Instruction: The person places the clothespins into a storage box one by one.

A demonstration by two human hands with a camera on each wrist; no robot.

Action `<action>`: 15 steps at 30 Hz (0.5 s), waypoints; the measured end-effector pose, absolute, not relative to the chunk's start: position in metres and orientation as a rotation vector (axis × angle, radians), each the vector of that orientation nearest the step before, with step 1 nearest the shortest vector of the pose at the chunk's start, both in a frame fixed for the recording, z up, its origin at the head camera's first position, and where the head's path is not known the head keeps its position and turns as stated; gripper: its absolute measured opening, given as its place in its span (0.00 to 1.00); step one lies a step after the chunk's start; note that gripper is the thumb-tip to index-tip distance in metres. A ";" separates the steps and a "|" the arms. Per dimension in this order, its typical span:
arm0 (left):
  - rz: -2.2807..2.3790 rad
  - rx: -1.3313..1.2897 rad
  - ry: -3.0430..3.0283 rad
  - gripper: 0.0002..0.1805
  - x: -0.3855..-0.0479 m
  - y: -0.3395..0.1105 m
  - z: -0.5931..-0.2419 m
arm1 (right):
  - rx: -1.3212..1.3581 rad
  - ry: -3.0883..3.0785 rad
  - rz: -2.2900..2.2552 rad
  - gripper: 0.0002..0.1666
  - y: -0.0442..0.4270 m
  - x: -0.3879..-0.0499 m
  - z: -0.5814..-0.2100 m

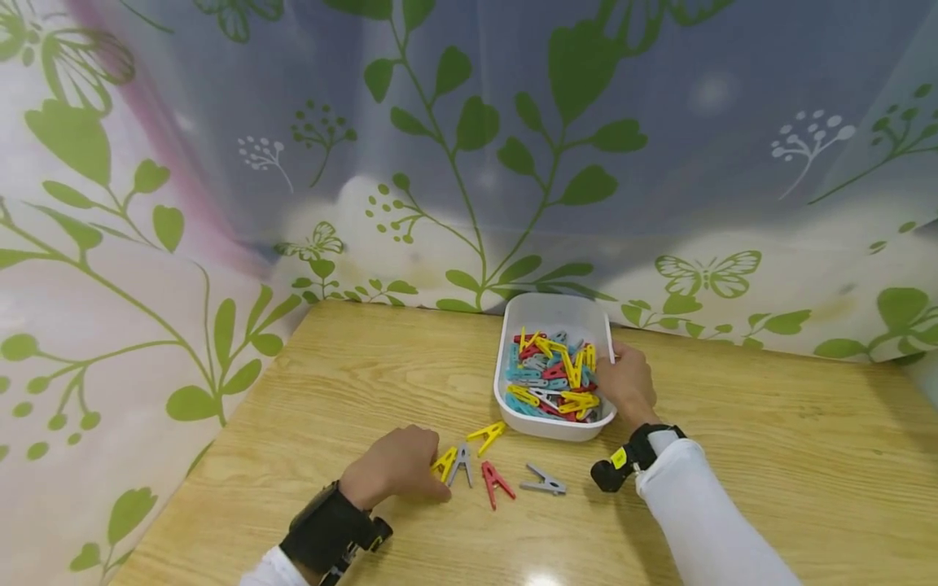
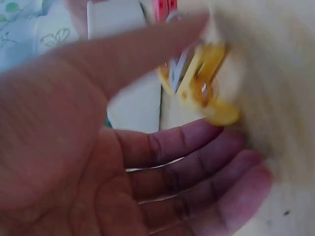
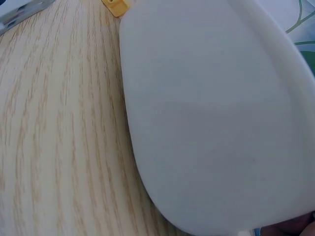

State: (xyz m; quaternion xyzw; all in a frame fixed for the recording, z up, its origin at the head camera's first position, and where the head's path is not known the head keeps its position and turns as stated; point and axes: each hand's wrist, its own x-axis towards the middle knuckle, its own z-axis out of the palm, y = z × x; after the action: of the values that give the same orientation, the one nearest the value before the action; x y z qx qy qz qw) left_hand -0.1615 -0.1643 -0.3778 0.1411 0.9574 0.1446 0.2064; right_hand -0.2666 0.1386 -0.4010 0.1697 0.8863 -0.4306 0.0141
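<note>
My left hand (image 1: pixel 399 465) is low over the table beside a yellow clothespin (image 1: pixel 444 464). In the left wrist view that yellow clothespin (image 2: pixel 203 83) shows between the straight thumb and the loosely bent fingers, without a clear pinch. A grey clothespin (image 1: pixel 461 464) lies right against it. Nearby on the wood are another yellow clothespin (image 1: pixel 487 437), a red one (image 1: pixel 496 483) and a second grey one (image 1: pixel 545 480). My right hand (image 1: pixel 630 381) grips the right rim of a white plastic bin (image 1: pixel 554 431), which holds many yellow, red, blue and grey clothespins (image 1: pixel 553 374).
The wooden table (image 1: pixel 755 439) stretches to both sides of the bin. Behind it and along the left hangs a cloth (image 1: pixel 440 195) printed with leaves and butterflies. The bin stands close to the table's back edge.
</note>
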 end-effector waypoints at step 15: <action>0.436 0.327 2.784 0.19 -0.154 -0.164 -0.383 | 0.495 2.768 -1.363 0.28 0.138 -0.266 -0.401</action>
State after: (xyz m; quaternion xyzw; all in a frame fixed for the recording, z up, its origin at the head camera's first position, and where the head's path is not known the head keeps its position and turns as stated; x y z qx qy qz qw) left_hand -0.1537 -0.1644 -0.3826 0.1140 0.9700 0.1520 0.1515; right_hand -0.2655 0.1383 -0.4005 0.1584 0.8858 -0.4361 0.0084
